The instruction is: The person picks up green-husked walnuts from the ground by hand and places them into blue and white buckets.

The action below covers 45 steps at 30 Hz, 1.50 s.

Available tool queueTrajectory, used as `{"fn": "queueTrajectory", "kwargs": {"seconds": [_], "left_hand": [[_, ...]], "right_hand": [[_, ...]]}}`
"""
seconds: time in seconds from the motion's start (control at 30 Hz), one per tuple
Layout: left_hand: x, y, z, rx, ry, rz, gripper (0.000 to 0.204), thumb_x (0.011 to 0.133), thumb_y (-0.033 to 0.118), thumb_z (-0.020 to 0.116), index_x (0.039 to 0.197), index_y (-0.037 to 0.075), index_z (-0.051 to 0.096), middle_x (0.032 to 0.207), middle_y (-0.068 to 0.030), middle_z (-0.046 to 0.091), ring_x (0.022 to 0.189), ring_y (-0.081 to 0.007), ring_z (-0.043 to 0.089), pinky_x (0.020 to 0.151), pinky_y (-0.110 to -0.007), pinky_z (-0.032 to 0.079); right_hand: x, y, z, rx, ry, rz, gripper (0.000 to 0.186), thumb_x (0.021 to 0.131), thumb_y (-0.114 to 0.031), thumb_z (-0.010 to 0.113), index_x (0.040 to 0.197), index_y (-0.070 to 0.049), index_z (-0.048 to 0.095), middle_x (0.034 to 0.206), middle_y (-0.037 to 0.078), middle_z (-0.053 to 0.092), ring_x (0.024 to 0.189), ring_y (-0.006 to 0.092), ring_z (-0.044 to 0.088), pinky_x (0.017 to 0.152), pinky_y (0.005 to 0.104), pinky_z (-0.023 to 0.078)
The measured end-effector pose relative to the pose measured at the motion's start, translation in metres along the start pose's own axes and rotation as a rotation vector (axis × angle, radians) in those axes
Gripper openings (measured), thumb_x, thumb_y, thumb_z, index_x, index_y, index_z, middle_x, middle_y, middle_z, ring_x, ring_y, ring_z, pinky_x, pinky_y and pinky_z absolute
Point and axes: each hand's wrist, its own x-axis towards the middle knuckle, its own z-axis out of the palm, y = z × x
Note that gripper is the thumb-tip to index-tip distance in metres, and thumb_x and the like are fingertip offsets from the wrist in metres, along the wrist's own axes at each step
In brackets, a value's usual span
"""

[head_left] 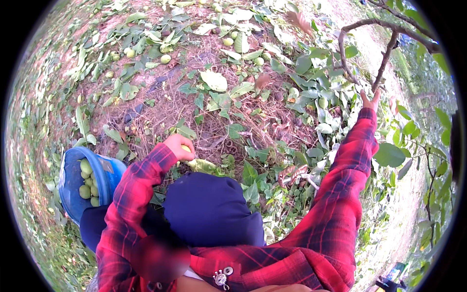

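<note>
My left hand (179, 147) is closed around a yellow-green fruit (186, 148) that looks like a green-husked walnut; only part of it shows between the fingers. It is held low over the leafy ground, just ahead of my dark blue-clad knee (209, 209). Stretched far out to the right, my right hand (371, 100) has its visible fingers spread, close to the lower end of a bare brown branch (386, 61). Whether it touches the branch is unclear. At my left, a tilted blue bucket (109, 170) has several green walnuts (85, 190) inside.
More green walnuts (165, 59) lie scattered among fallen leaves (214, 81) and dry grass. A larger leafy walnut cluster (323, 102) covers the ground left of my right hand. Hanging foliage (389, 155) borders the right side, beside my sleeve.
</note>
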Motion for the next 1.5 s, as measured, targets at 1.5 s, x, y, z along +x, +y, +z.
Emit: {"fn": "queueTrajectory", "kwargs": {"seconds": [1.5], "left_hand": [[0.055, 0.028, 0.083, -0.224, 0.205, 0.629, 0.027, 0.051, 0.004, 0.064, 0.075, 0.005, 0.051, 0.096, -0.0083, 0.050, 0.092, -0.0196, 0.047, 0.080, -0.033, 0.037]], "right_hand": [[-0.199, -0.034, 0.209, 0.372, -0.988, 0.168, 0.044, 0.072, -0.032, 0.056, 0.107, -0.007, 0.047, 0.087, 0.010, 0.058, 0.075, 0.0168, 0.056, 0.068, 0.0303, 0.044]]}}
